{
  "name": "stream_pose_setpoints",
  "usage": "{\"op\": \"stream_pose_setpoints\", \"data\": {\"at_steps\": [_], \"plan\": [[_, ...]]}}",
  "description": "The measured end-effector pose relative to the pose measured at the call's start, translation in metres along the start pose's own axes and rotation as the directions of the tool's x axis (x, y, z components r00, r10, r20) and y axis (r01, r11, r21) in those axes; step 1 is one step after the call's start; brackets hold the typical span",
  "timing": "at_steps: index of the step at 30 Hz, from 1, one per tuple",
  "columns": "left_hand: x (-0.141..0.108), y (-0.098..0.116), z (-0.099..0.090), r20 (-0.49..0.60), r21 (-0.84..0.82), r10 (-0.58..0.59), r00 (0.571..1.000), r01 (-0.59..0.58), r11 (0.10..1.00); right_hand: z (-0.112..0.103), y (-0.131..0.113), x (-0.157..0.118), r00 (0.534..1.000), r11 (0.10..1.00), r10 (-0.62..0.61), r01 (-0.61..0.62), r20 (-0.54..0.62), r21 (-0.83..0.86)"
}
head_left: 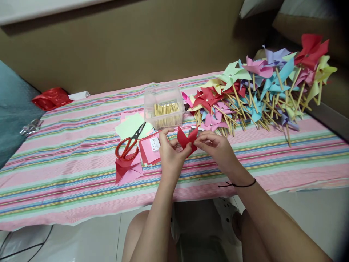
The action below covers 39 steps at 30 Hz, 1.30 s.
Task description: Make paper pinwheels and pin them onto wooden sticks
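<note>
A red paper piece, with pointed corners standing up, is held between both hands above the striped cloth. My left hand is closed on its left and lower side, thumb in front. My right hand pinches its right edge with thumb and forefinger. Left of my left hand lie stacked red and pink paper squares with a small white box on top. Scissors with orange-red handles rest beside them, partly over pale green paper. Cut red and pink paper lies nearer me.
A clear plastic box of short wooden sticks stands behind my hands. Many finished paper pinwheels on sticks are piled at the right. A red plastic bag lies at the far left, against the wall side of the striped cloth.
</note>
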State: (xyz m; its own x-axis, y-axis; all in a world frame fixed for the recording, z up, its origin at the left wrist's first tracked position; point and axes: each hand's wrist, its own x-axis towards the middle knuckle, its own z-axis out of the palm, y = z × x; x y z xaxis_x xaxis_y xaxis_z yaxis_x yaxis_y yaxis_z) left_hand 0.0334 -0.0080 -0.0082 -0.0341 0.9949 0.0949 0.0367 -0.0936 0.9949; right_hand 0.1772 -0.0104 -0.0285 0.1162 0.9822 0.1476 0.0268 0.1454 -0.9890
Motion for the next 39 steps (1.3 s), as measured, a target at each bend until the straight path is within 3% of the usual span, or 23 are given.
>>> {"op": "stream_pose_setpoints", "data": {"at_steps": [4,13,20,24,29,39], "plan": [[0.0,-0.002,0.0,0.033,-0.031,-0.009,0.999,0.01,0.999,-0.001,-0.002,0.0,0.999,0.994,0.05,-0.051,0.015,0.095],[0.002,-0.005,0.001,0.026,-0.07,-0.04,0.999,0.042,0.997,0.004,0.001,-0.003,1.0,0.993,0.001,0.003,-0.03,0.118],[0.003,-0.002,0.001,0.034,-0.161,-0.073,0.997,0.078,0.984,0.006,-0.002,-0.002,0.996,0.955,0.087,-0.073,-0.037,0.287],[0.002,-0.001,-0.001,0.038,-0.144,-0.079,0.996,0.084,0.986,0.008,-0.006,-0.005,0.994,0.953,0.11,-0.108,0.008,0.283],[0.003,-0.002,-0.002,0.06,-0.11,-0.093,0.994,0.099,0.989,0.008,-0.01,-0.008,0.994,0.967,0.106,-0.097,-0.024,0.237],[0.004,-0.001,-0.003,0.1,-0.211,-0.135,0.986,0.154,0.965,0.005,-0.013,-0.008,0.996,0.972,0.088,-0.086,0.002,0.22]]}}
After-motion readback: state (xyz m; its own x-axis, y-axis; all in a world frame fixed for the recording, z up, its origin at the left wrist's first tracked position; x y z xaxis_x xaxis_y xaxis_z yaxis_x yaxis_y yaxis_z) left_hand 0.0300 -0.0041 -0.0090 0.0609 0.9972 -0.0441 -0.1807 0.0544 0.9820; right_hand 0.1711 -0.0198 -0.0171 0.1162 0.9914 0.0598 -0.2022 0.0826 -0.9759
